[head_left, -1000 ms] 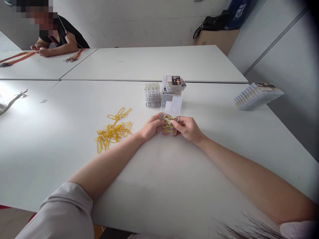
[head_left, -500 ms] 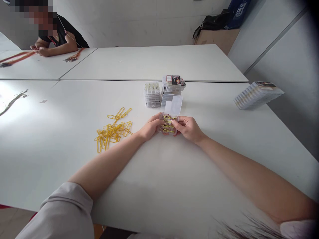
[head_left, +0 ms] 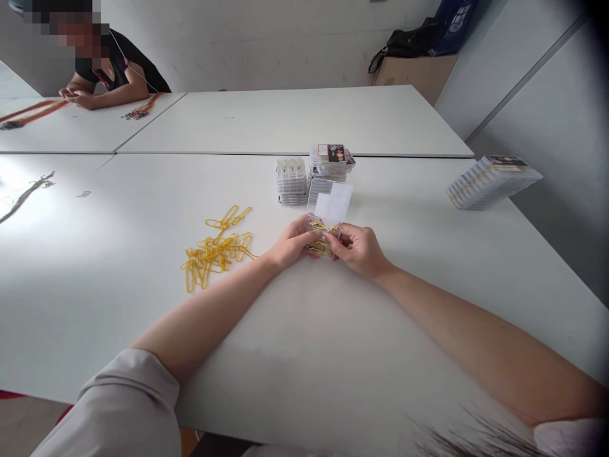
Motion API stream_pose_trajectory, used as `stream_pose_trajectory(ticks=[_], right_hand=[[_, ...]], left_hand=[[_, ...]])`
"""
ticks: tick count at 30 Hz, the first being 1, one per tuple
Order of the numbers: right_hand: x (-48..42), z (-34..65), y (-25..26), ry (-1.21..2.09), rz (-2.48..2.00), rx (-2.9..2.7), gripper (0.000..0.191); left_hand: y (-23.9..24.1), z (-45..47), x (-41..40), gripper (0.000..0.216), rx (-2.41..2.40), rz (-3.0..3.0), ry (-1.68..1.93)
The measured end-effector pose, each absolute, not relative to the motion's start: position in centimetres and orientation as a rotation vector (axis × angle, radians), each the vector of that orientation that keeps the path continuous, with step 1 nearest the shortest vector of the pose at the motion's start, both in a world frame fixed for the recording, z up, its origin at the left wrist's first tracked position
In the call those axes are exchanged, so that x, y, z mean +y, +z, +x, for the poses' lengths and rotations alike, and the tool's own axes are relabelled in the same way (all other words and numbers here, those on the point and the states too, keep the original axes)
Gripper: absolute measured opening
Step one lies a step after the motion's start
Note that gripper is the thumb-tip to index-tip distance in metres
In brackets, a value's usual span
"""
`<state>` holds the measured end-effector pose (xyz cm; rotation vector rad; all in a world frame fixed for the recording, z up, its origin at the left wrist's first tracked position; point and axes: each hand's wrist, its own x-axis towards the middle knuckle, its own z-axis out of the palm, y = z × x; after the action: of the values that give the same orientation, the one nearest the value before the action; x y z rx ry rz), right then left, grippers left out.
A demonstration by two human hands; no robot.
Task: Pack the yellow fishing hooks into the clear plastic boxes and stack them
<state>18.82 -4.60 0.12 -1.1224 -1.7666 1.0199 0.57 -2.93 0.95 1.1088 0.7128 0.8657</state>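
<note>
Between my hands is a small clear plastic box (head_left: 334, 198) with its lid raised away from me and white paper inside the lid. Yellow cord loops (head_left: 323, 226) lie in rows in its compartments. My left hand (head_left: 294, 242) is closed around the box's left side, its thumb over the cords. My right hand (head_left: 356, 249) grips the right side, thumb and fingertips pressed at the cords near the edge; some of its fingers are hidden. To the left lies a loose pile of yellow cord loops (head_left: 214, 254) on the white table (head_left: 304, 368).
Behind the box stand a stack of clear boxes (head_left: 291, 183) and another stack with printed labels (head_left: 328, 158). A leaning row of similar boxes (head_left: 492, 183) is at the right edge. Grey-green cords (head_left: 26, 195) lie far left. A person (head_left: 114, 79) sits across, beside orange cords (head_left: 143, 109).
My thumbs have shifted slightly over the cords in the box. The lid's paper has moved a little to the right. The other person's hands have drawn together.
</note>
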Motion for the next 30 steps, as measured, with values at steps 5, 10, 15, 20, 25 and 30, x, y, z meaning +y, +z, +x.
stream_pose_trajectory(ticks=[5, 10, 15, 20, 25, 30], right_hand=[[-4.53, 18.85, 0.15, 1.034, -1.112, -1.763, 0.035], [-4.48, 18.86, 0.06, 1.056, -1.113, -1.750, 0.037], [-4.35, 18.83, -0.02, 1.062, -1.088, -1.738, 0.038], [-4.42, 18.83, 0.08, 1.075, -1.071, -1.734, 0.037], [-4.48, 18.85, 0.13, 1.048, -1.083, -1.746, 0.035], [-4.46, 18.88, 0.10, 1.045, -1.085, -1.749, 0.034]], left_hand=[[0.71, 0.45, -2.86, 0.034, 0.754, 1.088, 0.877], [0.89, 0.55, -2.85, 0.030, 0.785, 1.066, 0.880], [0.98, 0.59, -2.73, 0.025, 0.776, 1.065, 0.882], [0.82, 0.42, -2.74, 0.030, 0.724, 1.070, 0.888], [0.76, 0.47, -2.89, 0.039, 0.731, 1.107, 0.878], [0.62, 0.44, -2.74, 0.039, 0.726, 1.099, 0.879]])
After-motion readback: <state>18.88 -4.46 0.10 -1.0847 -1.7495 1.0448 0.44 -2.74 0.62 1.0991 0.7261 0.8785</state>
